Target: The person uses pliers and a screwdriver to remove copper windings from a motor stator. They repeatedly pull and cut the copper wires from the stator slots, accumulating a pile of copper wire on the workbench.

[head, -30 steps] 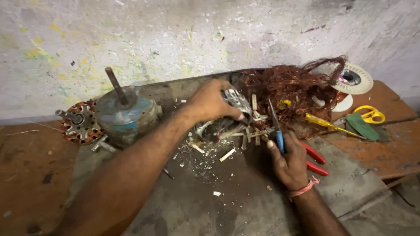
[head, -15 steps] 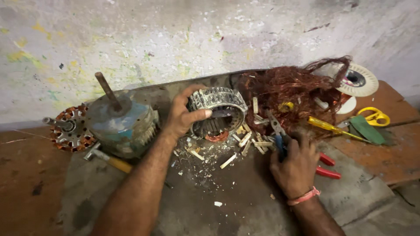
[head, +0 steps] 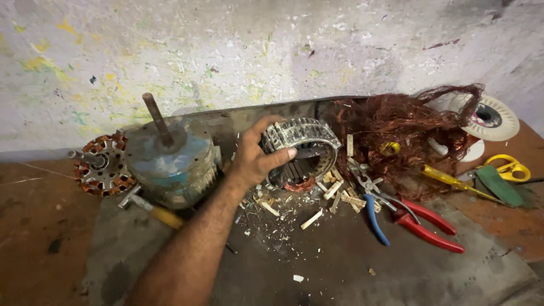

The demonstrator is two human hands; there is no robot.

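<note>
My left hand (head: 255, 158) grips the near side of a grey metal stator ring (head: 310, 137), thumb across its front rim, and holds it tilted on edge on the dark mat (head: 340, 272). A bit of copper winding (head: 299, 185) lies under the ring. Several pale insulation strips and chips (head: 311, 218) are scattered in front of it. Blue-handled pliers (head: 374, 218) and red-handled pliers (head: 430, 226) lie to the right, with no hand on them. My right hand is out of the picture.
A blue motor housing with an upright shaft (head: 170, 161) stands left of my hand, a copper-wound core (head: 102, 164) beside it and a yellow-handled tool (head: 161, 214) below. A tangle of copper wire (head: 402, 130), a yellow screwdriver (head: 453, 181), yellow scissors (head: 510, 168) and a white spool (head: 490, 116) lie right.
My left hand has tipped the stator ring up on edge. My right hand has let go of the blue-handled pliers and left the view; the pliers now lie on the mat.
</note>
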